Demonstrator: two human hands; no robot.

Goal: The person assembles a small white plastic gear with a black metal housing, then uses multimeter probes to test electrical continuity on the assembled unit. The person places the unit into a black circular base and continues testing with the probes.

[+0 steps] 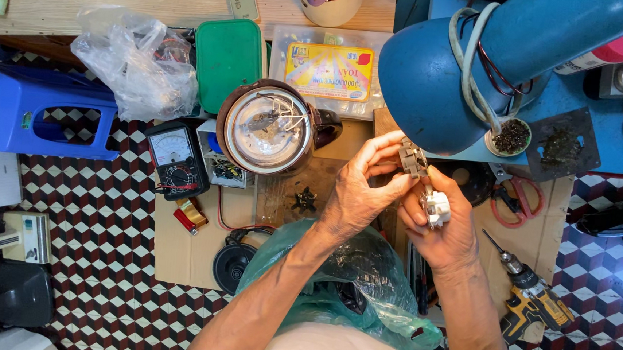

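- Pinching a small grey-brown switch part (413, 159) between left hand (358, 193) fingertips, closed tight on it, just under the blue lamp shade (435, 81).
- Cupping a small white plastic part (437, 208) in the right hand (443, 232), fingers curled around it.
- Crowding on every side: brown kettle base (269, 128) left, red-handled scissors (518, 200) and yellow cordless drill (533, 300) right, green plastic bag (348, 280) beneath.
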